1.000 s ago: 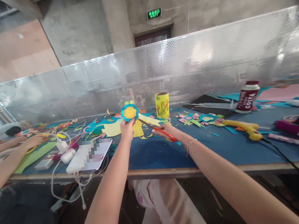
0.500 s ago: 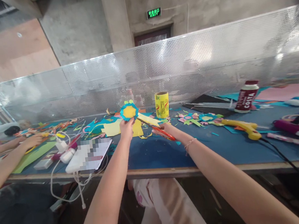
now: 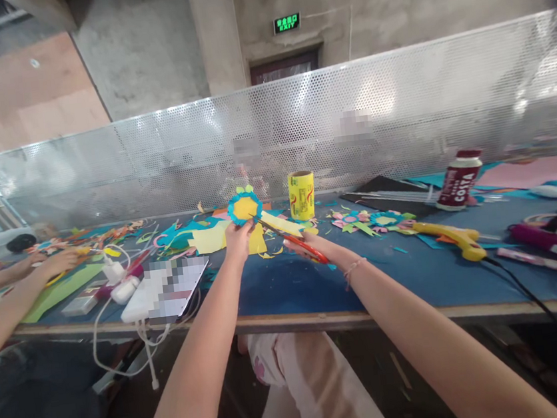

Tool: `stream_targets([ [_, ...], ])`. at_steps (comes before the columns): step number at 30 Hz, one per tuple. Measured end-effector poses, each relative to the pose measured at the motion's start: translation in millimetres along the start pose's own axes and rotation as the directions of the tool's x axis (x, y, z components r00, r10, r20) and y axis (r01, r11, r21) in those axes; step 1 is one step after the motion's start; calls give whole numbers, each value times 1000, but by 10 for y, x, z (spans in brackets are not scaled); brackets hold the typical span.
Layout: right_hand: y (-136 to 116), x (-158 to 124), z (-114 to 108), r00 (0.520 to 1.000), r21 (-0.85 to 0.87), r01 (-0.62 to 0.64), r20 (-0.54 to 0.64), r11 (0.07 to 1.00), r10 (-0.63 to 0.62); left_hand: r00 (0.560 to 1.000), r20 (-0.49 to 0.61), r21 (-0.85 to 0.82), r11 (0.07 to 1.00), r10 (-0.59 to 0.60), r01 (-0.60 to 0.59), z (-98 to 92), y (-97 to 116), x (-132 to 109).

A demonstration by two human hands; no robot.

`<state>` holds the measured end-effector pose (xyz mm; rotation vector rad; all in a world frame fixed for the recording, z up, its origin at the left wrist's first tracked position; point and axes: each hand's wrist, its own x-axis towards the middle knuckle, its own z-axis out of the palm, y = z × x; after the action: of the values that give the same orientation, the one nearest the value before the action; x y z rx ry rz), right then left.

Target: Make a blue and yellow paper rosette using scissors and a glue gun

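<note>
My left hand (image 3: 239,238) is closed on the lower edge of a paper flower (image 3: 245,207), which has a yellow round middle, a blue frilled rim and small light-green bits on top. My right hand (image 3: 311,244) is wrapped round the red handles of a pair of scissors (image 3: 320,254). The scissor blades point up and left, their tips close to the flower's lower right edge; whether they touch it I cannot tell. A pale yellow paper strip (image 3: 283,224) runs beside the blades. Yellow paper sheets (image 3: 209,239) and scraps lie behind my left hand.
A yellow tape roll (image 3: 302,195) stands behind my right hand. Rightward lie paper scraps, a yellow glue gun (image 3: 450,238) with its cord and a dark red bottle (image 3: 459,180). To the left are a white power bank (image 3: 141,302) with cables and a co-worker's hands (image 3: 61,262).
The flower and my left hand have shifted slightly to the right, nearer the scissors. My right hand still grips the scissors in nearly the same place.
</note>
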<state>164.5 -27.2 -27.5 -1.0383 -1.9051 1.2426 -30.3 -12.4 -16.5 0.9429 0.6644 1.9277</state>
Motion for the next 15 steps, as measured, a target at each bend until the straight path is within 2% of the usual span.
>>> stream_targets([
  [8, 46, 42, -19, 994, -183, 84, -60, 979, -97, 1000, 12, 12, 1000, 0, -1, -1, 0, 1],
  [15, -39, 28, 9, 992, -115, 61, -100, 991, -73, 1000, 4, 19, 1000, 8, -8, -5, -3, -2],
])
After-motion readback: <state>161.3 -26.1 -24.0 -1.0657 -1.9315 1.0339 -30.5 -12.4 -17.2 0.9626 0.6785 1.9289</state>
